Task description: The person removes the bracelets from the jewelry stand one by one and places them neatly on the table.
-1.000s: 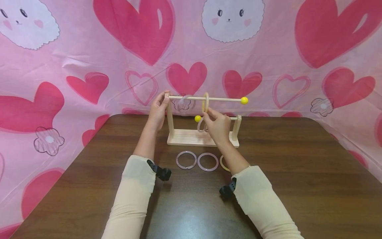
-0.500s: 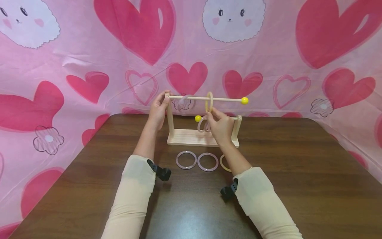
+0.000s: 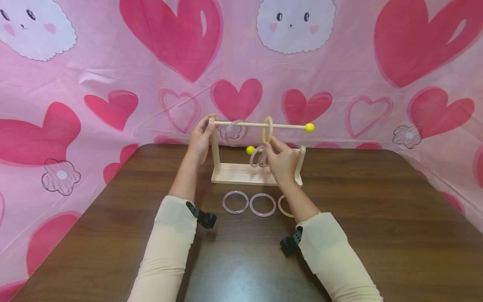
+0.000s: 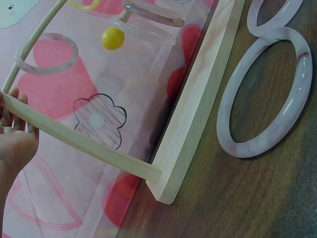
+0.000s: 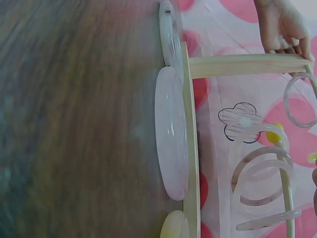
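Note:
A wooden bangle stand [image 3: 241,174] with two rods stands on the table. My left hand [image 3: 200,140] grips the top of its taller left post. With thumb and fingertips, my right hand [image 3: 283,163] pinches the lower edge of a yellow bangle [image 3: 268,118], which encircles the upper rod [image 3: 288,126] past its middle. Further left on that rod hangs a pale translucent bangle [image 4: 49,70]. Several pale and brownish bangles [image 5: 267,221] hang on the lower rod, partly hidden behind my right hand in the head view. Yellow balls [image 3: 309,127] cap the rods' free ends.
In front of the stand, two lilac bangles [image 3: 263,215] lie flat in a row on the brown table [image 3: 377,235]. A yellow bangle [image 3: 281,209] beside them is partly covered by my right forearm. A pink heart-patterned cloth [image 3: 339,63] hangs behind.
My right hand has slid the yellow bangle a little to the right along the upper rod. My left hand stays on the post.

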`<control>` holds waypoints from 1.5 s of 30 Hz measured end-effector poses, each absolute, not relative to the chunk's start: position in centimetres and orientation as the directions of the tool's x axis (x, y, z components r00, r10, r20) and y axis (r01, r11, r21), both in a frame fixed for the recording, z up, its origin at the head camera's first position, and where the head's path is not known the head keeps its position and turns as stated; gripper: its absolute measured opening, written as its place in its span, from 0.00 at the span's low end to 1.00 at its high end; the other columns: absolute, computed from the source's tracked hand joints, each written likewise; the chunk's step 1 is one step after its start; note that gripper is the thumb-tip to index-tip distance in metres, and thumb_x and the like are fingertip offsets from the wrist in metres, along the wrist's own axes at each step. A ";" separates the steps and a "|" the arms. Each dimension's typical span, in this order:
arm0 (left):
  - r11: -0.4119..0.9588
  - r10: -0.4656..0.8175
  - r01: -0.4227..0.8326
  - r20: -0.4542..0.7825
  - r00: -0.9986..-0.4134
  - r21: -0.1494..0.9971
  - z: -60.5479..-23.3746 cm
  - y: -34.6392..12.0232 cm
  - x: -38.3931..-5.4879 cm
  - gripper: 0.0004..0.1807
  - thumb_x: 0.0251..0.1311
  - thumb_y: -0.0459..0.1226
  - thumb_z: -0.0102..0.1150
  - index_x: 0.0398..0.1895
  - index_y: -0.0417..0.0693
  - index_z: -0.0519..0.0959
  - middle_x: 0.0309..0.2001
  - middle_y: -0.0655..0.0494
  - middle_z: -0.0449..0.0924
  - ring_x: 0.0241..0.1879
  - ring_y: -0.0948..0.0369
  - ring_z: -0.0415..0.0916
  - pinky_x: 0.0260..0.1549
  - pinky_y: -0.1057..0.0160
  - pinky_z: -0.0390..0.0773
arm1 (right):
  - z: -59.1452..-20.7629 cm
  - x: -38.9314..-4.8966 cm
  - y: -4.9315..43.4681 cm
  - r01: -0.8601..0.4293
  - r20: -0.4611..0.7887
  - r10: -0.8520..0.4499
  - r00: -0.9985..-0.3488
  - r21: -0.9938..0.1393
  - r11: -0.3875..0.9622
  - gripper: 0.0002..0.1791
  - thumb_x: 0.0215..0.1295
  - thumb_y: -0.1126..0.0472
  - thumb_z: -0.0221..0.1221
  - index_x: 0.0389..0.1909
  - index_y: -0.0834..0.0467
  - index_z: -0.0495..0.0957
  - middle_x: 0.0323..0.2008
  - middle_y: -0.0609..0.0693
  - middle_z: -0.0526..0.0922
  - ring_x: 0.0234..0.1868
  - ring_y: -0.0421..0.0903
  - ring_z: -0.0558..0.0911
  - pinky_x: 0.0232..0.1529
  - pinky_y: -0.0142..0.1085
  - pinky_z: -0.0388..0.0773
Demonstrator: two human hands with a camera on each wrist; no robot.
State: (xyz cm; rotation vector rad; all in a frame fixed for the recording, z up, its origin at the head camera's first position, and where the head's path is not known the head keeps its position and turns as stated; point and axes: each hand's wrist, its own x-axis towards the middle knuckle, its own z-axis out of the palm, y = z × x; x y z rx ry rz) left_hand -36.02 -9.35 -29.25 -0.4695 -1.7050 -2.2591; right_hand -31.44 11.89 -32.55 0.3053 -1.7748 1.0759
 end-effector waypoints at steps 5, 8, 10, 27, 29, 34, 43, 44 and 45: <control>-0.259 -0.016 0.393 0.403 -0.915 0.882 -29.3 -9.4 -36.0 0.18 0.68 0.31 0.42 0.59 0.32 0.64 0.51 0.48 0.70 0.47 0.64 0.67 0.54 0.66 0.63 | -32.7 -31.5 12.1 -0.635 0.850 0.259 -0.459 -0.518 0.574 0.09 0.52 0.70 0.63 0.36 0.67 0.83 0.30 0.58 0.83 0.29 0.51 0.84 0.30 0.39 0.79; -0.257 -0.015 0.392 0.402 -0.916 0.884 -29.3 -9.5 -35.9 0.18 0.68 0.31 0.42 0.59 0.32 0.64 0.53 0.43 0.69 0.48 0.64 0.66 0.54 0.65 0.62 | -32.8 -31.5 12.2 -0.639 0.850 0.258 -0.459 -0.518 0.568 0.10 0.51 0.70 0.62 0.36 0.68 0.83 0.31 0.59 0.83 0.30 0.52 0.84 0.31 0.38 0.79; -0.255 -0.015 0.391 0.401 -0.916 0.884 -29.3 -9.5 -35.9 0.18 0.68 0.31 0.42 0.59 0.33 0.64 0.54 0.41 0.68 0.48 0.64 0.66 0.54 0.65 0.62 | -32.9 -31.5 12.3 -0.638 0.850 0.260 -0.458 -0.518 0.570 0.10 0.52 0.70 0.62 0.36 0.68 0.83 0.31 0.59 0.83 0.30 0.52 0.84 0.32 0.38 0.79; -0.249 -0.016 0.400 0.409 -0.912 0.882 -29.3 -9.3 -36.1 0.19 0.68 0.30 0.42 0.59 0.31 0.63 0.48 0.53 0.71 0.49 0.63 0.66 0.56 0.65 0.62 | -32.9 -31.4 12.7 -0.622 0.845 0.308 -0.438 -0.532 0.575 0.10 0.51 0.69 0.62 0.35 0.66 0.83 0.31 0.59 0.83 0.32 0.53 0.84 0.42 0.43 0.74; -0.251 -0.016 0.398 0.408 -0.913 0.882 -29.3 -9.3 -36.1 0.19 0.68 0.30 0.42 0.59 0.30 0.63 0.47 0.55 0.71 0.49 0.64 0.66 0.55 0.65 0.62 | -32.9 -31.4 12.7 -0.614 0.845 0.314 -0.433 -0.532 0.584 0.10 0.51 0.68 0.63 0.35 0.65 0.84 0.30 0.58 0.83 0.32 0.53 0.84 0.49 0.44 0.68; -0.249 -0.015 0.389 0.399 -0.917 0.887 -29.2 -9.3 -36.0 0.19 0.68 0.30 0.42 0.60 0.31 0.63 0.51 0.48 0.70 0.49 0.63 0.66 0.55 0.65 0.62 | -33.1 -31.4 12.8 -0.616 0.849 0.313 -0.425 -0.525 0.587 0.10 0.51 0.69 0.62 0.36 0.65 0.83 0.30 0.57 0.83 0.30 0.53 0.84 0.54 0.48 0.60; -0.239 -0.021 0.388 0.395 -0.918 0.890 -29.1 -9.3 -35.9 0.19 0.67 0.30 0.42 0.59 0.31 0.64 0.53 0.44 0.69 0.49 0.63 0.66 0.55 0.65 0.62 | -33.1 -31.4 12.9 -0.630 0.830 0.329 -0.450 -0.556 0.542 0.10 0.54 0.70 0.60 0.38 0.68 0.82 0.32 0.61 0.83 0.31 0.52 0.84 0.34 0.31 0.77; -0.241 -0.022 0.391 0.397 -0.917 0.889 -29.1 -9.3 -35.9 0.19 0.67 0.30 0.42 0.59 0.31 0.64 0.53 0.44 0.69 0.49 0.63 0.66 0.55 0.65 0.62 | -33.1 -31.4 12.9 -0.629 0.829 0.330 -0.450 -0.557 0.542 0.10 0.54 0.70 0.60 0.38 0.68 0.82 0.32 0.61 0.83 0.31 0.52 0.84 0.34 0.30 0.77; -0.243 -0.022 0.392 0.399 -0.917 0.887 -29.1 -9.3 -35.9 0.19 0.67 0.30 0.42 0.59 0.31 0.64 0.53 0.44 0.69 0.50 0.63 0.66 0.55 0.65 0.62 | -33.1 -31.4 12.9 -0.626 0.828 0.332 -0.452 -0.559 0.543 0.10 0.54 0.70 0.60 0.38 0.68 0.82 0.32 0.61 0.83 0.31 0.52 0.84 0.34 0.29 0.77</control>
